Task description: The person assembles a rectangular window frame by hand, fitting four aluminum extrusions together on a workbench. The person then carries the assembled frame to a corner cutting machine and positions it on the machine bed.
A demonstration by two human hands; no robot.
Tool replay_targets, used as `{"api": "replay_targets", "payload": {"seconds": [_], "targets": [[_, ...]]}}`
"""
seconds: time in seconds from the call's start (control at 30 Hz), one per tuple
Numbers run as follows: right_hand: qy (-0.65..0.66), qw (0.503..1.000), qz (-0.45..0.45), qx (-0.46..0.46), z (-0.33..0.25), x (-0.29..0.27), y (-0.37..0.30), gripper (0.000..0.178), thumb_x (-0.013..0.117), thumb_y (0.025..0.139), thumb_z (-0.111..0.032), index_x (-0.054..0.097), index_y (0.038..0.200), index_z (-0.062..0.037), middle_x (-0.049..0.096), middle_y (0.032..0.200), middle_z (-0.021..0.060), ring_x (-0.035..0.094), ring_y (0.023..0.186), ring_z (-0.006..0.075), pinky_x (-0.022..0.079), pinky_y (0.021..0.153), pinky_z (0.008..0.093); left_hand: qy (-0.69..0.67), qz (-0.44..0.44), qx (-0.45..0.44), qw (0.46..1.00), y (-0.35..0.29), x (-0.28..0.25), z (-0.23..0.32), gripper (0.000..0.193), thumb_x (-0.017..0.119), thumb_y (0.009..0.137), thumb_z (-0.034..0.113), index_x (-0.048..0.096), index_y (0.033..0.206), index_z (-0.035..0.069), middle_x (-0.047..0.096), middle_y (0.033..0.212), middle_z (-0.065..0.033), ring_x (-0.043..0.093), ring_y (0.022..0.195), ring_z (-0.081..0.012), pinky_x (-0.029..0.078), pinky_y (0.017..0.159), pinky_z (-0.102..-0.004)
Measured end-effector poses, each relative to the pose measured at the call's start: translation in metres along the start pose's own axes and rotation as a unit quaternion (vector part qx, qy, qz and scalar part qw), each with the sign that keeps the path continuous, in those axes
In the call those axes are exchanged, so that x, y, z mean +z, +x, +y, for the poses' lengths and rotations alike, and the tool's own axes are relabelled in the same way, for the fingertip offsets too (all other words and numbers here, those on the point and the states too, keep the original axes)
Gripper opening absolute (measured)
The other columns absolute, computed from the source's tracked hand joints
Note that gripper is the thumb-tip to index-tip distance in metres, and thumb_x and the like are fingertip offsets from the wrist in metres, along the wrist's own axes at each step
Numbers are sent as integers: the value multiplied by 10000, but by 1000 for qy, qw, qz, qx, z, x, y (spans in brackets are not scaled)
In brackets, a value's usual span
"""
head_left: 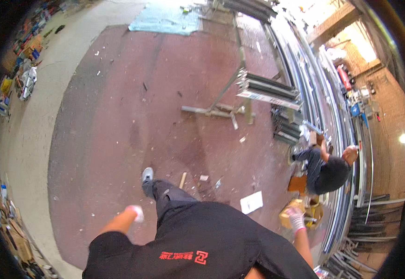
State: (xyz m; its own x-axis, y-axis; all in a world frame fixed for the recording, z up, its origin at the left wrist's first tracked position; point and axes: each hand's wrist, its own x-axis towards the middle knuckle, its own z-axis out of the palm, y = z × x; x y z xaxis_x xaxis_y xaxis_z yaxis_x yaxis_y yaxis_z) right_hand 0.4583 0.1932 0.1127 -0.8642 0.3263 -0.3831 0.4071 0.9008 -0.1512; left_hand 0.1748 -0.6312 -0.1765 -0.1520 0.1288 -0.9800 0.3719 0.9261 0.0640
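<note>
Gloves covered both of the person's hands in the head view, white with a pinkish tint. The left hand (136,212) swung out at the person's side above the reddish-brown floor (118,116), touching nothing; it was small and blurred, so I cannot tell whether its fingers were spread or curled. The right hand (296,218) was raised just beside a small yellowish cardboard box (289,215), overlapping its edge in the picture. Whether it actually touched or gripped the box could not be made out, and the state of its fingers was likewise unclear.

The box stood on the floor at the lower right, near the foot of long metal profiles (332,121) that ran along the right side of the room (bent into arcs by the lens). Its contents were too small to identify. The person's black top (197,237) filled the lower middle and hid most of the body, leaving one dark trouser leg and a grey shoe (147,176) showing on the floor.

Just beyond the box, a second person (325,169) in dark clothes crouched against the profiles, hands hidden. A white sheet of paper (251,202) lay on the floor near the box. Farther off stood a metal stand (232,93) carrying stacked profiles. The left rim showed only indistinct clutter.
</note>
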Motion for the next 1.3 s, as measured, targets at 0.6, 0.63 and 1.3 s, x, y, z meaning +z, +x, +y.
{"api": "replay_targets", "payload": {"seconds": [0.6, 0.63, 1.3], "targets": [[399, 879, -107, 240, -501, 84, 1, 445, 684, 993, -252, 618, 1376, -36, 697, 1281, 153, 670, 1178, 224, 522, 1022, 349, -413, 50, -66, 907, -26, -51, -265, 459, 597, 962, 225, 605, 1366, 7, 643, 1377, -205, 609, 1277, -320, 453, 1105, -398], [430, 863, -80, 254, -505, 87, -7, 441, 687, 991, -243, 619, 1379, -45, 700, 1276, 150, 671, 1173, 219, 525, 1016, 347, -404, 55, -50, 912, -23, -29, -285, 450, 597, 961, 223, 613, 1355, 7, 658, 1349, -201, 623, 1250, -320, 465, 1084, -395], [398, 848, -227, 267, -543, 263, -27, 508, 601, 997, -407, 654, 1358, -54, 732, 1242, 149, 695, 1126, 306, 526, 973, 397, -435, 311, 278, 798, -61, -313, -187, 455, 679, 972, 187, 592, 1400, 59, 712, 1231, -155, 670, 1138, -230, 518, 1003, -347]]}}
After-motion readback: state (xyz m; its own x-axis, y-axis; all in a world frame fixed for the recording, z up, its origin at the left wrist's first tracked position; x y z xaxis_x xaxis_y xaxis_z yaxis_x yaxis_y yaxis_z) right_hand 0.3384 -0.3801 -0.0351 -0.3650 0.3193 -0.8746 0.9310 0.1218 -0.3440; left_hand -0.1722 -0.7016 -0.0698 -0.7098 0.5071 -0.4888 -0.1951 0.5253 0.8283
